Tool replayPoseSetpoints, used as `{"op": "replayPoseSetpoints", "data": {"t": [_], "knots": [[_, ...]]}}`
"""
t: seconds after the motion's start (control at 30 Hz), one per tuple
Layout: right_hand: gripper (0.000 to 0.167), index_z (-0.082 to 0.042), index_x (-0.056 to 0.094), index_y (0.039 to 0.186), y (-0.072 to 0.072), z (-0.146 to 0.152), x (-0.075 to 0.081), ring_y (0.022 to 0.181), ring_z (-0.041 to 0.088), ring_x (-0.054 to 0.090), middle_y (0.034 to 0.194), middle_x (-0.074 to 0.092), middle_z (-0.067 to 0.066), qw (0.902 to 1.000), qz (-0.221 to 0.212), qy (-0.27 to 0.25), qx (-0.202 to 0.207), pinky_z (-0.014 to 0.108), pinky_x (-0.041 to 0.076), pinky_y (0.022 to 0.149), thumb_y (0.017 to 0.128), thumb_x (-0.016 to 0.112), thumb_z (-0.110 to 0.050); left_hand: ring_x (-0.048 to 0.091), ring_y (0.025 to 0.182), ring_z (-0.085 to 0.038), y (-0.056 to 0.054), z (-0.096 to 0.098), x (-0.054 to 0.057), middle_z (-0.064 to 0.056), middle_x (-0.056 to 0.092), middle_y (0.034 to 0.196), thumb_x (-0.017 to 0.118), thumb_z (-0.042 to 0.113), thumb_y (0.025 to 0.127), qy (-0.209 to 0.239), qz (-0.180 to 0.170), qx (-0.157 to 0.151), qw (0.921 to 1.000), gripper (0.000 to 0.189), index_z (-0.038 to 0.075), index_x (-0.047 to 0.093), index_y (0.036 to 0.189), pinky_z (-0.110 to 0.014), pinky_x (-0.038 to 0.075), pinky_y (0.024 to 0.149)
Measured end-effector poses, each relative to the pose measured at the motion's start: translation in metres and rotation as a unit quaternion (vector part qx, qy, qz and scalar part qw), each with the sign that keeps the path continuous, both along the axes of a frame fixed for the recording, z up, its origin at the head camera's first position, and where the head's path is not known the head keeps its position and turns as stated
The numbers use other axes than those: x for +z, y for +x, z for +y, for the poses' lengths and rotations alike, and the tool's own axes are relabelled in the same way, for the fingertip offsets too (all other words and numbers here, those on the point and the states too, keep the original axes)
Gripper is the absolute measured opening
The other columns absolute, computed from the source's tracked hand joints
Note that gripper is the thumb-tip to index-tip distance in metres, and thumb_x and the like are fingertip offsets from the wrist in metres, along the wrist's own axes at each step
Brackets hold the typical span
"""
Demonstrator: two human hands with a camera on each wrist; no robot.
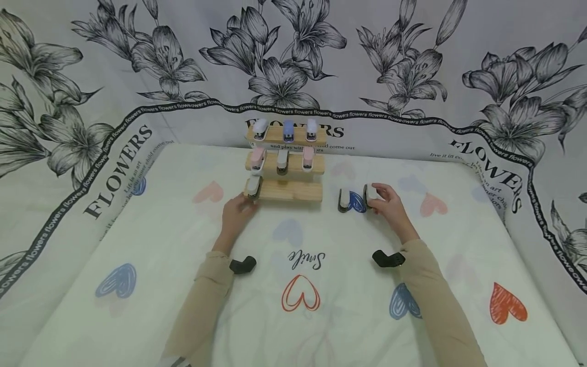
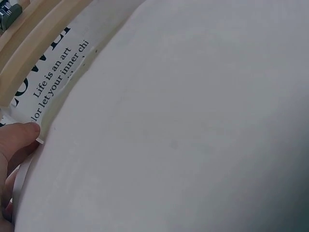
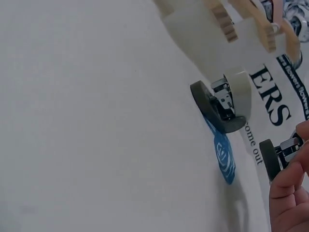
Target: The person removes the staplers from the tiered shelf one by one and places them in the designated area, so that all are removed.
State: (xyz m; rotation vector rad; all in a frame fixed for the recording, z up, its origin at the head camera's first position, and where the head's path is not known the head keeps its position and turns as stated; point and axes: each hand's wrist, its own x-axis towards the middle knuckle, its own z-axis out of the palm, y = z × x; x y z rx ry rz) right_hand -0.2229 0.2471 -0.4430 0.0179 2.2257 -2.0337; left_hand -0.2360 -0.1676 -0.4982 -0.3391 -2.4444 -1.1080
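Note:
My left hand (image 1: pixel 237 210) grips the lower left corner of a stepped wooden display stand (image 1: pixel 293 191), its thumb and fingers at the edge. Just above that hand, a grey-white mini stapler (image 1: pixel 253 186) sits at the left end of the bottom shelf. On the right, my right hand (image 1: pixel 386 201) pinches a white and dark grey mini stapler (image 1: pixel 369 193) between thumb and fingers. Another stapler of the same colours (image 1: pixel 344 200) stands on the cloth left of it, apart. The right wrist view shows the held stapler (image 3: pixel 271 157) partly hidden by the fingers.
Several staplers stand on the upper shelves, among them a blue one (image 1: pixel 288 131), a pink one (image 1: pixel 258 159) and a grey one (image 1: pixel 282 161). A white cloth with printed hearts (image 1: pixel 300 293) covers the table. Behind the stand hangs a flower-print curtain (image 1: pixel 394 66).

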Motion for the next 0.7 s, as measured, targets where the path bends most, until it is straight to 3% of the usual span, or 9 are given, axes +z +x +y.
{"op": "replayPoseSetpoints", "data": {"t": [0.2,0.4,0.53,0.7], "knots": [[0.053,-0.005,0.035,0.131,-0.002,-0.002,-0.014,0.060,0.011,0.047,0.144,0.020,0.016,0.9998,-0.005,0.017,0.007,0.022,0.043,0.056,0.084,0.059,-0.005,0.058,0.086,-0.031,0.000,0.000,-0.002,-0.012,0.065,0.092,0.069,0.016,0.078,0.006,0.003,-0.004,1.0000,0.014,0.003,0.064,0.081,-0.051,0.035,0.088],[0.054,-0.007,0.037,0.130,-0.007,-0.005,-0.026,0.051,0.009,0.045,0.145,0.022,0.010,0.9992,-0.040,-0.005,-0.006,0.020,0.041,0.047,0.082,0.060,-0.001,0.058,0.085,-0.031,-0.001,0.002,-0.001,-0.012,0.064,0.091,0.069,0.014,0.077,0.014,-0.004,-0.007,0.9999,0.014,0.002,0.064,0.081,-0.048,0.036,0.085],[0.054,-0.006,0.036,0.131,-0.008,-0.007,-0.030,0.051,0.009,0.045,0.142,0.026,0.011,0.9997,-0.022,-0.003,-0.007,0.020,0.042,0.047,0.083,0.059,-0.002,0.058,0.083,-0.031,0.000,0.003,0.002,-0.013,0.064,0.094,0.070,0.013,0.077,0.009,-0.007,0.001,0.9999,0.013,0.001,0.064,0.079,-0.046,0.038,0.082],[0.054,-0.005,0.035,0.131,-0.007,-0.008,-0.030,0.051,0.008,0.044,0.143,0.023,0.014,0.9998,-0.017,-0.004,-0.011,0.019,0.041,0.047,0.083,0.059,-0.003,0.058,0.085,-0.031,0.000,0.004,0.004,-0.013,0.064,0.093,0.070,0.013,0.076,0.002,-0.011,0.008,0.9999,0.014,0.001,0.063,0.078,-0.049,0.035,0.088]]}}
